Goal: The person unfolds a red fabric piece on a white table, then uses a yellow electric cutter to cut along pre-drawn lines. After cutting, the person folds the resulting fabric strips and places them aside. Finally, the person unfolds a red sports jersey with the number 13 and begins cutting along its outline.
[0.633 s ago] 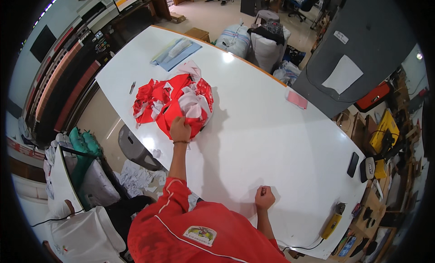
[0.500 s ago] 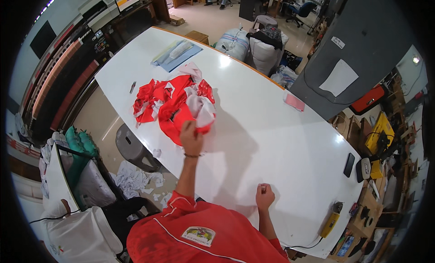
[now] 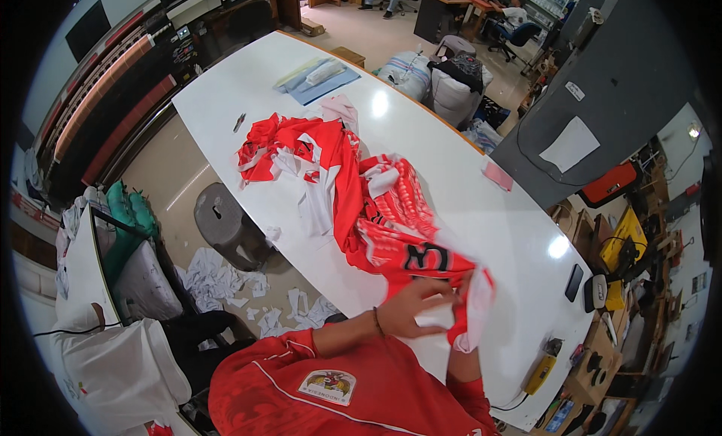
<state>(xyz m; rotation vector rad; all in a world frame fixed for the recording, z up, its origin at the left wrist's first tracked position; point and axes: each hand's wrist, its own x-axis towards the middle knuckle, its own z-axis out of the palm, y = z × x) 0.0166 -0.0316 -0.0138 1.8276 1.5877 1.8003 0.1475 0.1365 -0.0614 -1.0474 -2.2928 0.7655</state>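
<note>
A long red and white printed cloth (image 3: 348,203) with black lettering stretches across the white table from a crumpled heap of red and white pieces (image 3: 263,146) toward me. My left hand (image 3: 415,308) is at its near end, fingers curved and spread, with a gap between thumb and forefinger and the fingertips at the cloth. Behind the raised near end of the cloth is my right hand, mostly hidden; its forearm (image 3: 464,367) shows below. The cloth end bunches up around that hand, which appears to grip it, though motion blurs this spot.
On the white table (image 3: 519,286) lie blue folded sheets (image 3: 323,86), a pink pad (image 3: 497,176), a phone (image 3: 573,282) and a yellow corded tool (image 3: 543,367). A grey stool (image 3: 229,222) and white scraps (image 3: 218,274) are on the floor at left. A person in white (image 3: 124,368) is nearby.
The cloth has been drawn out of the heap toward me and to the right. My left hand has come across from the heap to my right hand, which now is behind the cloth end.
</note>
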